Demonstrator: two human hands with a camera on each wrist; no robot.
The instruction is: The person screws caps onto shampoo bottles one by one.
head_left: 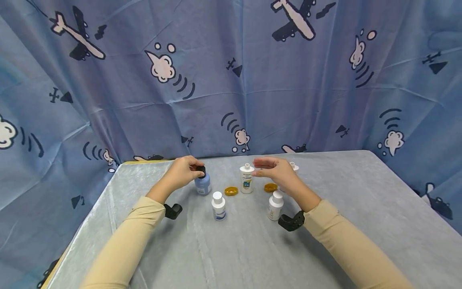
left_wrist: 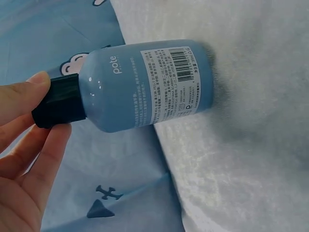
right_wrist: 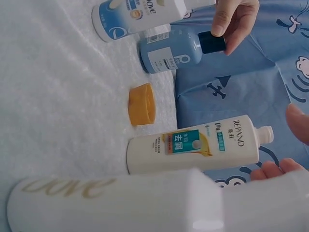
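My left hand (head_left: 181, 172) pinches the black cap (left_wrist: 60, 102) of a blue bottle (head_left: 203, 186) between thumb and fingers. The bottle stands upright at the left of the group, its printed label and barcode (left_wrist: 182, 65) facing the left wrist camera. My right hand (head_left: 277, 171) is held with fingers extended and thumb apart, just right of the neck of a white REPAND shampoo bottle (head_left: 247, 181). That bottle is upright, its narrow neck (right_wrist: 264, 135) bare of a cap. Nothing shows between the right thumb and fingers.
Two orange-yellow caps (head_left: 231, 191) lie on the grey cloth-covered table (head_left: 238, 249), the other cap (head_left: 270, 187) near the right wrist. White Dove bottles (head_left: 219, 208) stand in front, one (head_left: 275, 208) under my right forearm. Another white bottle (head_left: 294, 166) is partly hidden behind my right hand.
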